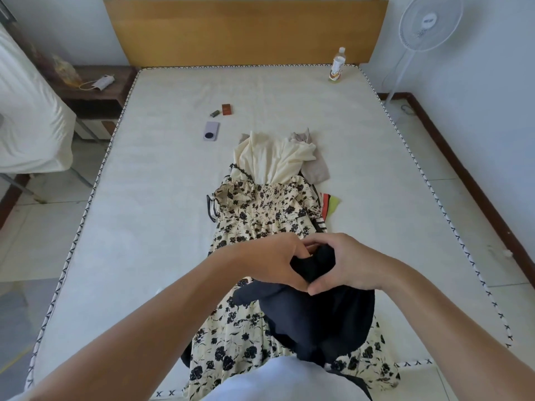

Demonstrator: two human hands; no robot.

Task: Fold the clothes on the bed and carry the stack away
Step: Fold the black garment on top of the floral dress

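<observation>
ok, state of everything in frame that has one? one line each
left hand: grips the dark garment's top edge
right hand: grips the same edge
dark garment: held up, hanging over the floral dress
floral dress: spread flat on the mattress, unfolded
cream top: lying loose beyond the dress, unfolded
beige garment: crumpled beside the cream top
bottle: upright, capped
phone: flat, camera side up
fan: standing; running or not, cannot tell

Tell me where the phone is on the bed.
The phone lies left of centre on the mattress, just left of the cream top.
</observation>
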